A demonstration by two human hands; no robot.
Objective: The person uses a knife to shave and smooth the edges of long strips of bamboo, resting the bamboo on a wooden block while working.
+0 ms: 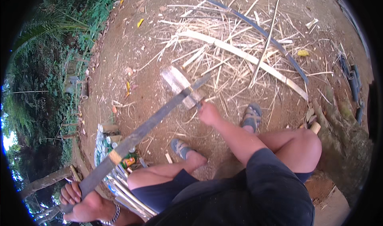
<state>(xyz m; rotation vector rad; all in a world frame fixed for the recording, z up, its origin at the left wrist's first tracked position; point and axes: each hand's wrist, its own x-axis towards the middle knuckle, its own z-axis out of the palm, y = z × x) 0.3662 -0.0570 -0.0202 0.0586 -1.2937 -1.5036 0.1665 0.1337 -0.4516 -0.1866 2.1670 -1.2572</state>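
Toward the near-left corner of the ground [113, 62]: left hand [89, 206], fingers wrapped around the near end of a long dark bamboo strip [137, 135]. Held up on a slant, running away rightward past a pale joint [115, 157], far end over a wooden block [171, 78]; can't tell if touching. Probably light, stiff, a bit springy along its length; edges maybe sharp or splintery. Best gripped across the flat at the near end, well clear of the tool. Just right of left hand: bundle of pale strips [129, 192]; beyond, near the ground's left edge, likely bottles [100, 146]. Farther out, mid-ground: right hand [209, 113] in a fist around a dark-handled tool [198, 105], by the strip's far end; blade hard to make out. Toward the far edge: heap of shavings [191, 24], pale bamboo length [235, 50] and curved dark strip [257, 26] across it.
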